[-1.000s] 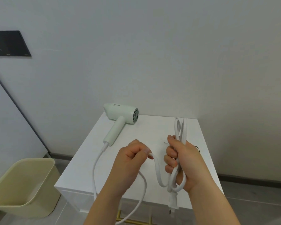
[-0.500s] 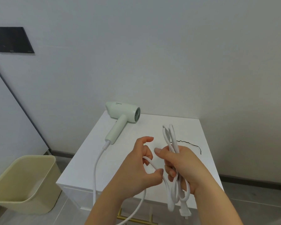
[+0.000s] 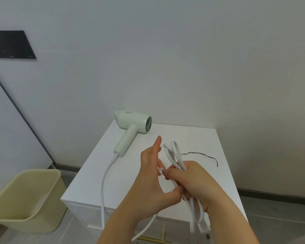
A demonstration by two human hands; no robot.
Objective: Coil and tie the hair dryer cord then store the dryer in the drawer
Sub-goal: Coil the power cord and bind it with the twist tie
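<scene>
Coiling looks partly done: the right hand (image 3: 194, 182) grips cord (image 3: 174, 152) loops, the left hand (image 3: 153, 175) touches them with fingers spread, the tie (image 3: 199, 154) lies unused near the tabletop's (image 3: 192, 138) right edge, and the dryer (image 3: 132, 124) is unstored.

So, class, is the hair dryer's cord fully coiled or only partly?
Partly: loops of the cord bunch in the right hand, while a long stretch hangs loose from the hair dryer over the cabinet edge.
</scene>
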